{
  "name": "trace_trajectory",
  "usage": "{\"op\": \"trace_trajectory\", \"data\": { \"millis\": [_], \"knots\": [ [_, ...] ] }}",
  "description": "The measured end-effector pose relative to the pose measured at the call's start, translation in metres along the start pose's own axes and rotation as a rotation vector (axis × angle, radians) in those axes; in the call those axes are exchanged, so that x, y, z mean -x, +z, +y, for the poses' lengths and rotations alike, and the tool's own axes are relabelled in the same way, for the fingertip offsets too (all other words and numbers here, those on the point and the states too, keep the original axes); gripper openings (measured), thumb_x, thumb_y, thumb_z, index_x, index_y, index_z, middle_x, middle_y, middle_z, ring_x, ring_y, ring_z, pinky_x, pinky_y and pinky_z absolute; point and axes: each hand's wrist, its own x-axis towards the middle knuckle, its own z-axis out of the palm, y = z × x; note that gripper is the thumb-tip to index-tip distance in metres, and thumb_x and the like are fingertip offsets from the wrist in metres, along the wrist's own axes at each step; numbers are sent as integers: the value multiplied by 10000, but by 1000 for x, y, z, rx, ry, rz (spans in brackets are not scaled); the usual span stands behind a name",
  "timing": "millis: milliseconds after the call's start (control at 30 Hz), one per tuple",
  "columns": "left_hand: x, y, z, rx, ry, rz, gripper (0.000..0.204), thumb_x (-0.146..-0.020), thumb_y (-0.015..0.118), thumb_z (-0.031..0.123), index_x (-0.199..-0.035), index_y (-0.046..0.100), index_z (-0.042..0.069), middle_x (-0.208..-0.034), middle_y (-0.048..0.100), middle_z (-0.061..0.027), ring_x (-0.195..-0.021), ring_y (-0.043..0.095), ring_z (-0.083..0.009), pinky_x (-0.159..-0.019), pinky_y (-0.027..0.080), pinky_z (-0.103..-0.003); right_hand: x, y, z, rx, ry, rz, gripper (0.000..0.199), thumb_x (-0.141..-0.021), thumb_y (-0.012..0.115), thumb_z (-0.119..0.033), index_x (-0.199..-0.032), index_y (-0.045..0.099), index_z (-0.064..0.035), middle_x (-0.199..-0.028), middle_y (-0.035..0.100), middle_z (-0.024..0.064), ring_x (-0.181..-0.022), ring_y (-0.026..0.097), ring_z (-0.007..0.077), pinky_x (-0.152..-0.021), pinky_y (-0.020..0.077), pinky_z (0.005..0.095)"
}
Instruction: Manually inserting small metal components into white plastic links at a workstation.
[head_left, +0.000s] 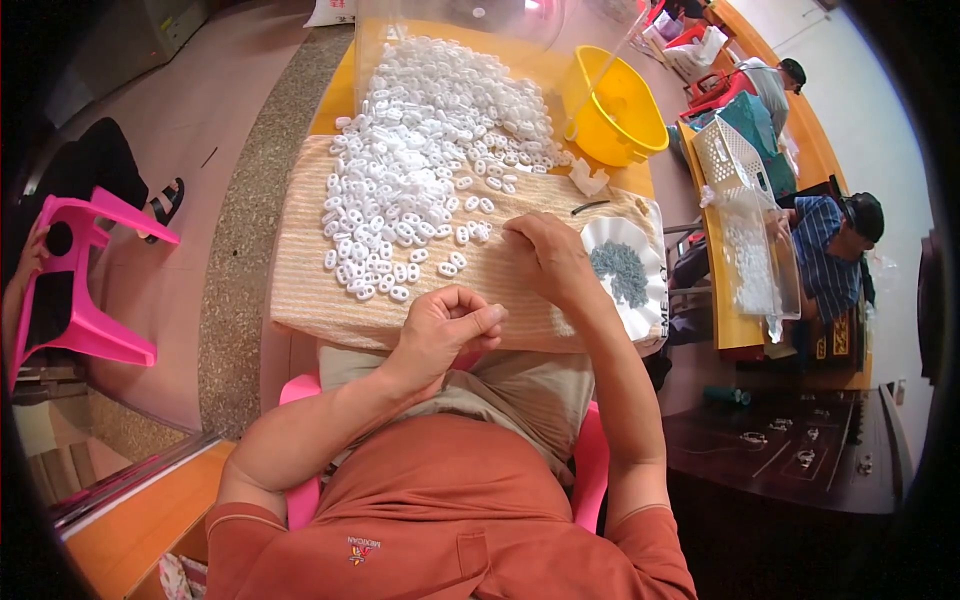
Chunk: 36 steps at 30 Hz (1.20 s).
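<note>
Left hand (445, 325) at near edge of striped cloth (300, 270), fingers curled shut; contents hidden. Right hand (545, 255) fingertips pinched at edge of white plastic pieces (420, 150), mid-cloth. Pieces look light, rigid, smooth: pinch singly by sides.

One yellow bucket (615, 105), one white plate (628, 272), two pink chairs (85, 290).

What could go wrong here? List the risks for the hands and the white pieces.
1. The heap of white plastic pieces spreads close to the left edge of the striped cloth; a sweep of the right hand might push some off.
2. The white dish of small grey parts sits at the table's right edge beside the right forearm; a nudge could tip it.
3. The left hand is curled shut over the lap; anything small in it could drop unseen.
</note>
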Motion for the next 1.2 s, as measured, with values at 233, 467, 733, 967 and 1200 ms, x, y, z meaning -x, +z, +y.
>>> {"op": "trace_trajectory", "data": {
  "millis": [233,467,733,967,1200],
  "knots": [
    [-2,-2,-2,-7,9,-5,57,-885,649,54,-876,605,20,-816,637,-49,-733,614,-102,-678,557,-247,9,-6,-6,70,-84,-22,175,-777,593,-51,-943,646,-46,-893,638,100,-878,596,309,-767,476,391],
    [-1,0,-3,-17,17,-2,54,-886,647,54,-876,605,21,-833,649,-55,-745,621,-102,-685,562,-247,8,-12,-4,206,-26,-55,170,-842,595,-111,-970,666,-25,-943,639,109,-943,586,306,-816,471,385],
    [-2,-2,-5,3,27,13,61,-904,629,76,-920,598,26,-896,662,-68,-747,629,-110,-685,563,-255,11,-8,2,221,-65,15,147,-854,583,-118,-940,660,-28,-892,639,115,-890,591,314,-787,477,391],
    [-3,-4,-2,107,80,68,154,-941,605,181,-1007,578,45,-914,653,-54,-757,630,-116,-698,558,-265,41,-11,-37,-416,-74,41,120,-799,704,-17,-909,657,-12,-810,664,99,-763,649,222,-678,508,305],
    [0,0,-3,53,30,-76,123,-921,630,140,-978,597,36,-877,645,-41,-784,639,-118,-713,575,-280,67,-16,-42,-946,197,-193,124,-812,717,19,-907,639,32,-882,633,42,-798,602,89,-700,492,228]
  ]
}}
